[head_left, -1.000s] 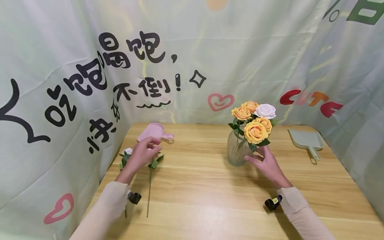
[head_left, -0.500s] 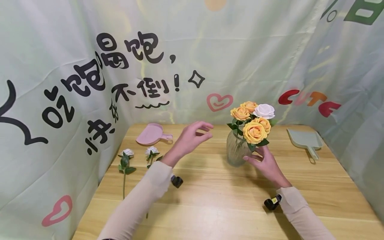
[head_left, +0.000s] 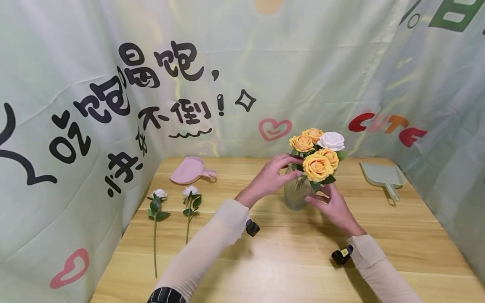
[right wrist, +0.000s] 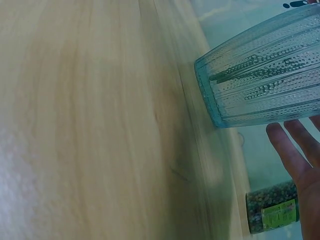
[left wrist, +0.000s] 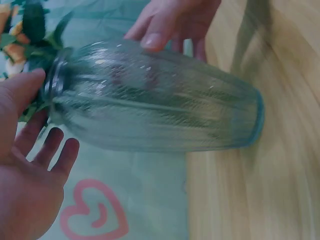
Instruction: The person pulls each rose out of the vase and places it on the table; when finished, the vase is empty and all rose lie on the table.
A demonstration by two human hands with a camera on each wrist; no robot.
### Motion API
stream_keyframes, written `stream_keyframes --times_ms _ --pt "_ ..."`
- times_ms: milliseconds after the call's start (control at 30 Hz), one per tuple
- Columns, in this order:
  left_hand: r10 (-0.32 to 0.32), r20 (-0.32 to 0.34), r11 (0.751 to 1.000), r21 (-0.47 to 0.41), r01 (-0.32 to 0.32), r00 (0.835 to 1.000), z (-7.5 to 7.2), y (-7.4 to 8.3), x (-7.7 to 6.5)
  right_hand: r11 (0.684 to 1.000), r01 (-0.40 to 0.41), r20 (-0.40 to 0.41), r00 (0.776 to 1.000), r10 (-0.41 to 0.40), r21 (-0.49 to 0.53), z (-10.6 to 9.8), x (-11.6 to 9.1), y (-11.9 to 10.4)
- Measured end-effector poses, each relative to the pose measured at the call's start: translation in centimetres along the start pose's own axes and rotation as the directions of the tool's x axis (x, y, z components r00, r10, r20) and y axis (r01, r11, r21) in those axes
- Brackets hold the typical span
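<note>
A person's left grip (head_left: 273,174) meets the leafy neck of a clear glass vase (head_left: 297,197) on a wooden desk (head_left: 295,269), thumb and fingers well parted, nothing plainly pinched between them. From that grip, as the head camera sees it, the vase's body lies toward four o'clock; it stands upright, long axis vertical, its mouth filled with four orange roses (head_left: 318,167) and a white rose (head_left: 331,141). The right grip (head_left: 336,209), loosely spread, rests against the vase's side, with the vase toward ten o'clock; how firmly it presses cannot be told. The left is nearer the mouth, the right lower down the glass. Two loose white roses (head_left: 155,204) lie toward eight o'clock from the left grip, blooms pointing to twelve, stems to six; a pink dustpan (head_left: 187,170) sits at nine.
</note>
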State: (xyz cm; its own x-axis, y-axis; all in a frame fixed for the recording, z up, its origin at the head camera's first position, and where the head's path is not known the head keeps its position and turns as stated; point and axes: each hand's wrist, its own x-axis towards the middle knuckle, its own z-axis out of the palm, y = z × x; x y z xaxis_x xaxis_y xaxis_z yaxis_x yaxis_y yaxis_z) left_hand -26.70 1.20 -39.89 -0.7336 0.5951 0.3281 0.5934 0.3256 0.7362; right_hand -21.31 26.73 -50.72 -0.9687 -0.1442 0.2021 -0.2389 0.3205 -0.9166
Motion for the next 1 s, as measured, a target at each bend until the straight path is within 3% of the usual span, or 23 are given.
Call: stream_keyframes --times_ms 167,367,533,733,867,1000 --pt "0.001 -0.054 1.000 -0.003 -0.001 0.999 0.5 -0.1 0.0 1.000 0.005 -0.001 1.000 -0.005 0.008 0.1 0.0 0.0" --pt "0.047 -0.169 0.997 -0.060 -0.058 0.985 0.2 0.2 0.2 1.000 0.014 -0.007 1.000 -0.014 0.015 0.1 0.1 0.1" --pt "0.090 -0.270 0.978 -0.159 -0.136 0.959 -0.5 1.3 0.6 0.999 0.047 -0.010 0.999 -0.046 0.011 0.2 0.1 0.2" --pt "0.136 -0.392 0.944 -0.227 -0.239 0.910 -1.5 2.8 0.9 0.999 0.053 -0.014 0.998 -0.053 0.004 0.3 0.2 0.3" --pt "0.107 -0.448 0.948 -0.222 -0.226 0.888 -2.0 3.4 1.0 0.999 0.053 -0.018 0.998 -0.053 0.001 0.3 0.1 0.2" --pt "0.048 -0.489 0.928 -0.301 -0.220 0.871 -2.8 3.9 1.0 0.999 0.053 -0.020 0.998 -0.053 -0.003 0.3 0.2 0.3"
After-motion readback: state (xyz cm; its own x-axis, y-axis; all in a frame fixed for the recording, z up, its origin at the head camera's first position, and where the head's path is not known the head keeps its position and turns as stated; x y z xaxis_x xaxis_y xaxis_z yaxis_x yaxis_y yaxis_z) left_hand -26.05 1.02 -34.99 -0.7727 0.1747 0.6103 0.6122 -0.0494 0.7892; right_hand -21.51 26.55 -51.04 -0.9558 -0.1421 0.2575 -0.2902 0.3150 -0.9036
